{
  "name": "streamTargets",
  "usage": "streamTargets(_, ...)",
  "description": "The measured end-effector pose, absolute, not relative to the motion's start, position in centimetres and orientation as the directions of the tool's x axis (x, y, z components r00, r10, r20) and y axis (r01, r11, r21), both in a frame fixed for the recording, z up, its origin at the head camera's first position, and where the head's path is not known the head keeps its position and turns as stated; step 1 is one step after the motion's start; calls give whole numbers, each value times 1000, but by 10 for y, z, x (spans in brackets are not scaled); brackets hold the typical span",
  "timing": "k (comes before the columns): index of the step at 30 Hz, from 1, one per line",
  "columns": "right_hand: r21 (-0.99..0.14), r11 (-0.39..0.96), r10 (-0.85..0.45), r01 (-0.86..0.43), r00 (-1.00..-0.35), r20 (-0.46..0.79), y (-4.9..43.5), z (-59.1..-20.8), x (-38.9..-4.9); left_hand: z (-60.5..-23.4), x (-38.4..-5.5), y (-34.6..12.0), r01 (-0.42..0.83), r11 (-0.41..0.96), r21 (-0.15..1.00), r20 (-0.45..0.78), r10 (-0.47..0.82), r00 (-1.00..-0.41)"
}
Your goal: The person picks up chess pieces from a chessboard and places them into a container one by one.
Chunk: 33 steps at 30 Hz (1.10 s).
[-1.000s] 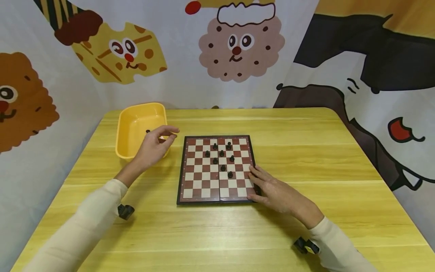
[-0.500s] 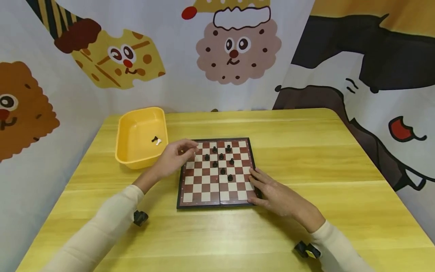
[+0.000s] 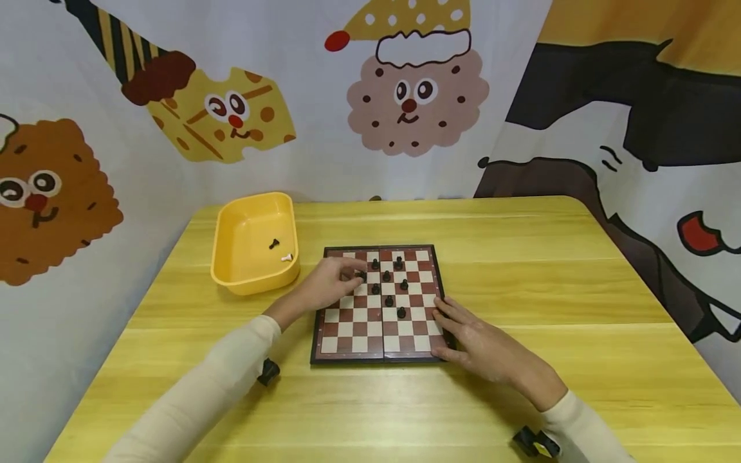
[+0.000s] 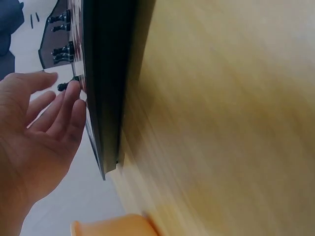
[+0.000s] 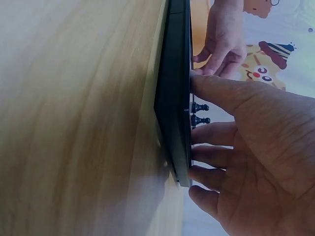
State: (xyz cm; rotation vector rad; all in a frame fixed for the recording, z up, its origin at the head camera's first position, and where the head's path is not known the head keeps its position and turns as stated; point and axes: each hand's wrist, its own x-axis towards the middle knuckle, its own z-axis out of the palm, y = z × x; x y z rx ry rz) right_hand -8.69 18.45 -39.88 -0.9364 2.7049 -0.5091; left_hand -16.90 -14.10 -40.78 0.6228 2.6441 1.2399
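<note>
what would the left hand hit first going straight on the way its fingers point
The left hand would probably meet the black chess piece right by its fingers first; contact is hard to judge.

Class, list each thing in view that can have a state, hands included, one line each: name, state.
Chessboard: unfolded, flat
Yellow tray: upright, uncovered
Black piece in the tray: lying down
White piece in the tray: lying down
Black piece at the left hand: partly hidden
Other black pieces on the board: standing
Left hand: thumb and fingertips apart
Right hand: touching the chessboard's edge
</note>
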Motion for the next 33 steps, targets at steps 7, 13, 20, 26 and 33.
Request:
streamTargets(7, -388, 734, -635, -557, -766, -102, 183, -401, -90, -412, -173, -137, 314, 613, 725, 75, 383, -921)
streamTargets(13, -384, 735, -634, -559, -767, -98, 182, -401, -90, -411, -171, -135, 333, 654, 679, 99, 367, -925)
streamTargets(20, -374, 732, -641, -569, -762, -93, 182, -398, -91, -407, -168, -135, 305, 646, 699, 103, 331, -938)
streamTargets(26, -373, 725, -647, -579, -758, -81, 183, -398, -89, -400, -169, -140, 277, 653, 705, 106, 289, -952)
streamTargets(33, -364, 729, -645, -580, -760, -79, 182, -399, -89, -394, -168, -151, 238, 677, 697, 82, 255, -964)
